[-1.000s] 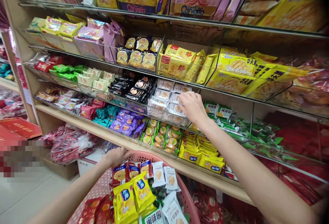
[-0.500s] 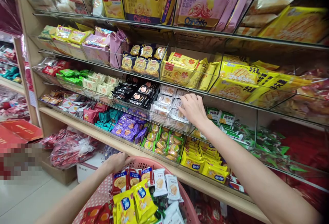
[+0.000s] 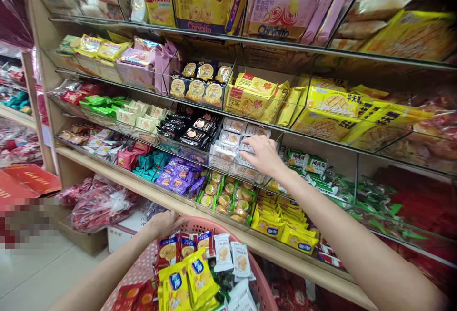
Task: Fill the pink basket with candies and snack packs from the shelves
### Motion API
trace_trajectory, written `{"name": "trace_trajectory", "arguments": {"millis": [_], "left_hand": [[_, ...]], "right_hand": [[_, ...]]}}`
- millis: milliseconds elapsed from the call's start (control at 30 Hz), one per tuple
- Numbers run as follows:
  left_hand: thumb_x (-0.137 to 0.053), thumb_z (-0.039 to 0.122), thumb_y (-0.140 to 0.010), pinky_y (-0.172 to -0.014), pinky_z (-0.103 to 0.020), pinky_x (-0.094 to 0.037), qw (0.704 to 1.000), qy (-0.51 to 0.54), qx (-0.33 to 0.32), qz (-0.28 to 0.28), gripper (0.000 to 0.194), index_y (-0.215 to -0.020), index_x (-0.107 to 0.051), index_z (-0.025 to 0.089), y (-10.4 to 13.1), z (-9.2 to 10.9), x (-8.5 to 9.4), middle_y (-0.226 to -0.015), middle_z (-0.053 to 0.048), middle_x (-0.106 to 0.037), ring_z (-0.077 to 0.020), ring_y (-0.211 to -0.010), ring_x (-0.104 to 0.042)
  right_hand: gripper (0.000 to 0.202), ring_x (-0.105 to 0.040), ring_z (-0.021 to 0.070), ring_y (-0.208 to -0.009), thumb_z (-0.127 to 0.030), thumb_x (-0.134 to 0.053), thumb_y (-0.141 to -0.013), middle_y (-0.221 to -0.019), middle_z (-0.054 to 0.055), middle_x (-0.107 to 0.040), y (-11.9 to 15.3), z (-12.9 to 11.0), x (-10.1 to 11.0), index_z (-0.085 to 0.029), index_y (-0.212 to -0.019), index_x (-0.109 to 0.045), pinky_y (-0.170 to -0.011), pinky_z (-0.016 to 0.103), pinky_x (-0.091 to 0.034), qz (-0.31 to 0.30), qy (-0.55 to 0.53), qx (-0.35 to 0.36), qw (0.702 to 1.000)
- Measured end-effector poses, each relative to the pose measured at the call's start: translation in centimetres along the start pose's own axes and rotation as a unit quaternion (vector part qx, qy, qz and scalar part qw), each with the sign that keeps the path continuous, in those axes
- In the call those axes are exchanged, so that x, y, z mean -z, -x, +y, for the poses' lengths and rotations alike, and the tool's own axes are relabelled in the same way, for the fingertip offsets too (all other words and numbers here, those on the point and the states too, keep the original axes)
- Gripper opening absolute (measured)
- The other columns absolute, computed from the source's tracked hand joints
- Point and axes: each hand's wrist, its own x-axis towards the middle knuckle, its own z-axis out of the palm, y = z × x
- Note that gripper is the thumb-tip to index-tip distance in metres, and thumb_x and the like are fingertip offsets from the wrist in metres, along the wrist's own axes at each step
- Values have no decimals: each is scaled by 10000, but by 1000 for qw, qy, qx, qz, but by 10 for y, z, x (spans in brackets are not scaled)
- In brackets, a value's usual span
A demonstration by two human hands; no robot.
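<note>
My left hand (image 3: 164, 225) is closed over the rim of a pink plastic basket (image 3: 266, 285) at the lower middle. Inside lie yellow snack packets (image 3: 186, 277), red-and-blue cookie packets (image 3: 167, 250) and white cake packets (image 3: 223, 252). My right hand (image 3: 262, 155) reaches into a shelf compartment of white wrapped snacks (image 3: 229, 138). Its thumb and fingers are bent around a white snack packet (image 3: 249, 147) on the compartment's right side; the fingers partly hide it.
Clear dividers and a front lip (image 3: 185, 154) bound the compartments. Black packets (image 3: 196, 130) lie left of the white ones, green-and-white packets (image 3: 316, 163) right. Round cookies in green wrap (image 3: 224, 200) sit below. Bagged goods (image 3: 103, 206) stand on the floor at left.
My right hand has lowered slightly over the white packets, and its fingers have closed in on one. My left hand stays on the basket rim.
</note>
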Motion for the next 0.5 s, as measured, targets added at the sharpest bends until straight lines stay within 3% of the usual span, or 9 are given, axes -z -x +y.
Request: {"name": "trace_trajectory", "arguments": {"millis": [133,300,400,500], "left_hand": [[-128,647,-805,-680,-385,-473,1000,2,4,1,676,-889,-583,154,0,1,0,-885,-173,-682,-330,-860,-640],[-142,652,-803,-708,-374,-470,1000,8,14,-6,675,-945,-576,155,3,2,4,-918,-168,-679,-315,-887,-635],[-175,628,-816,-718,-380,-467,1000,4,23,-9,647,-977,-572,144,5,4,8,-938,-176,-675,-317,-902,-630],[-212,604,-826,-746,-362,-459,1000,11,17,-14,603,-1008,-573,157,5,7,11,-976,-162,-669,-301,-943,-618]], "right_hand": [[255,-489,231,-952,-400,-494,-816,-999,52,-616,-10,-20,-5,-210,-966,-575,-793,355,-299,-22,-106,21,994],[261,-489,226,-939,-388,-543,-791,-984,50,-618,-21,-36,-11,-200,-967,-578,-775,345,-293,-46,-97,21,994],[219,-483,224,-931,-305,-549,-790,-990,58,-616,-25,-38,-16,-196,-978,-578,-772,346,-282,-80,-81,20,993],[159,-476,227,-940,-237,-520,-796,-985,51,-620,-27,-38,-20,-203,-933,-592,-773,351,-272,-77,-78,20,994]]}}
